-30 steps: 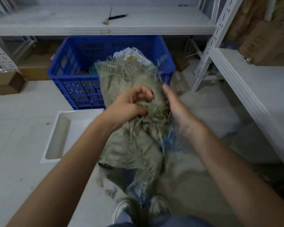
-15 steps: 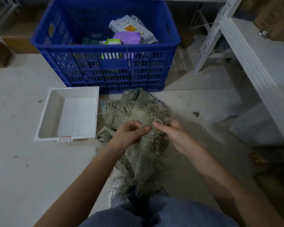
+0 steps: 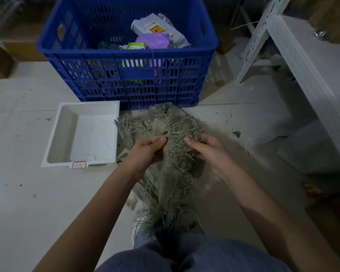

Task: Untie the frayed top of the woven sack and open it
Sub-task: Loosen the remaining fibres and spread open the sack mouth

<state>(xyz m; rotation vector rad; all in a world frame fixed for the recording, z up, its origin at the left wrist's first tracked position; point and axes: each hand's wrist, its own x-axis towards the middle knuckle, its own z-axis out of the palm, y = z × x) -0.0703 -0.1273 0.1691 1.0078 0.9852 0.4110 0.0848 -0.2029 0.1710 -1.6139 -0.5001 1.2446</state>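
The grey-green woven sack [image 3: 166, 181] lies on the floor between my knees and the blue crate, its top a tangle of loose frayed strands. My left hand [image 3: 145, 151] pinches the frayed fabric from the left. From the right, my right hand [image 3: 206, 150] grips the same bunched top, fingers curled into the strands. The two hands are a short gap apart. I cannot make out a knot or tie under the fraying.
A blue slatted crate [image 3: 126, 75] with packets inside stands just beyond the sack. A white plastic tray [image 3: 67, 134] sits on the floor to the left. White metal shelving [image 3: 302, 61] runs along the right. Cardboard boxes [image 3: 0, 63] sit at far left. Debris specks dot the floor.
The sack has come down from in front of the crate to floor level. The view has tilted down. Both hands have shifted onto the frayed top and moved slightly apart.
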